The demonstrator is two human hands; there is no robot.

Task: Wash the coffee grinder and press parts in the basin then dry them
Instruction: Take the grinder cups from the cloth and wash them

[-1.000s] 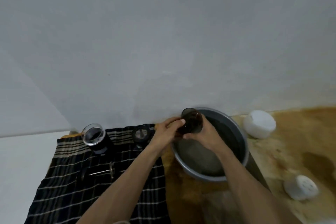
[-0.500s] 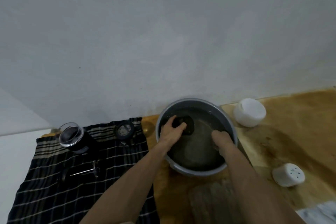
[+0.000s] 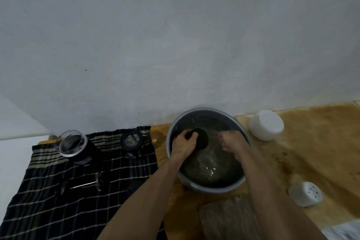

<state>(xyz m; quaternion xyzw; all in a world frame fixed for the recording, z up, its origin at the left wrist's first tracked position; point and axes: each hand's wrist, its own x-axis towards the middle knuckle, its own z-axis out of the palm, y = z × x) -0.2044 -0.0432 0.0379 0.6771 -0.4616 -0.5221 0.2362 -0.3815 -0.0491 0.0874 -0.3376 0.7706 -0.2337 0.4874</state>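
A grey metal basin of water stands against the wall. My left hand grips a dark round cup-shaped part and holds it down in the water at the basin's left side. My right hand is in the water at the right side, its fingers relaxed and blurred, holding nothing that I can see. On the dark checked cloth to the left stand a black grinder with a clear top, a round black lid part and a metal plunger rod with its mesh disc.
A white tub sits right of the basin by the wall. A white perforated cap lies at the right front. A grey stone-like slab lies in front of the basin. The wooden surface is wet and stained.
The dark part went from above the basin's rim down into the water in my left hand. My right hand let go of it and dipped into the water at the right.
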